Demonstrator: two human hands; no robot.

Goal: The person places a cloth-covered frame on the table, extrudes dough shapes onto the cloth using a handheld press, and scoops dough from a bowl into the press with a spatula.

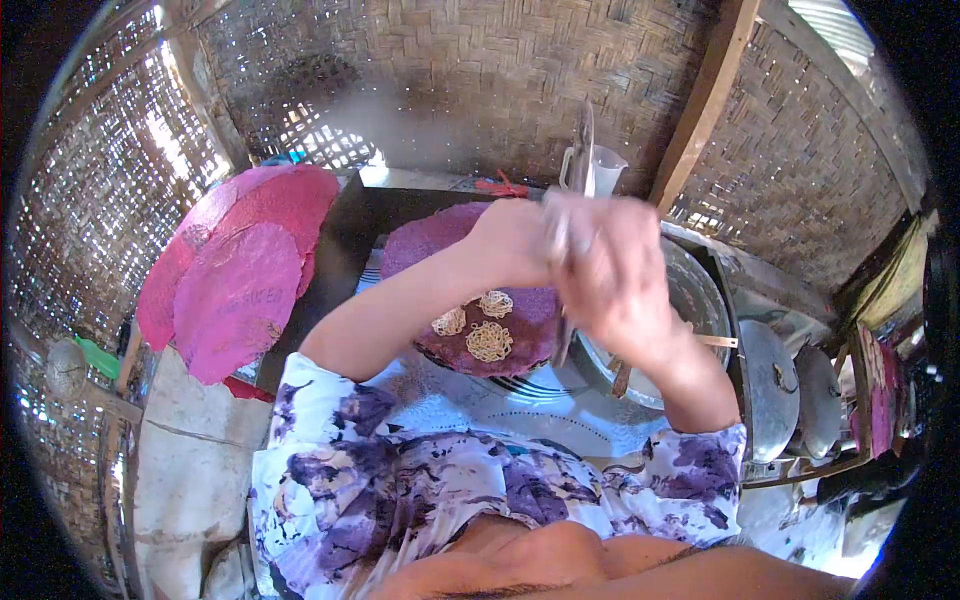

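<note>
In the head view, the left hand (512,242) and right hand (622,268) meet at one o'clock, with a long narrow implement (585,132) upright between them; blur hides how the fingers close. It looks stiff, likely best held mid-length. Near centre, the noodle nest (489,341) looks soft and fragile, better supported from beneath its purple round mat (420,250). The left forearm crosses that mat; the right obstructs the basin (716,300) at three o'clock.

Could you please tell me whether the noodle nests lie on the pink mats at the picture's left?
No, the noodle nests lie on the round purple mat in the middle.
</note>
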